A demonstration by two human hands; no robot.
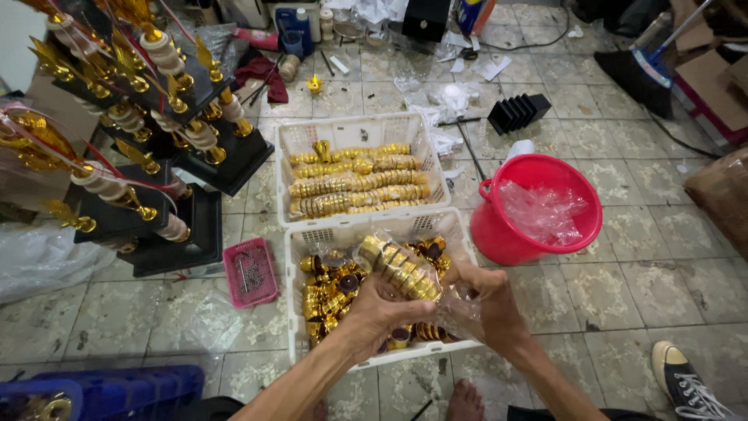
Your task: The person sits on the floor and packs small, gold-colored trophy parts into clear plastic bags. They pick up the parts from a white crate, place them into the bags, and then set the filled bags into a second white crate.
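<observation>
Left hand [382,306] grasps a stack of gold rings [401,269]; right hand [489,300] grips its clear plastic wrap [460,312], over the near white crate [300,343]; red bucket [506,238] right.

Worn, stained floor tiles [623,296], grimy grout; indoor light, cluttered edges.

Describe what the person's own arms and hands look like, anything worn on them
Both forearms are bare up to the bottom edge of the picture, with no sleeves in view. The left hand and the right hand wear no gloves. No watch, bracelet or ring is visible on either, though parts of the fingers are hidden behind clear plastic wrap.
</observation>
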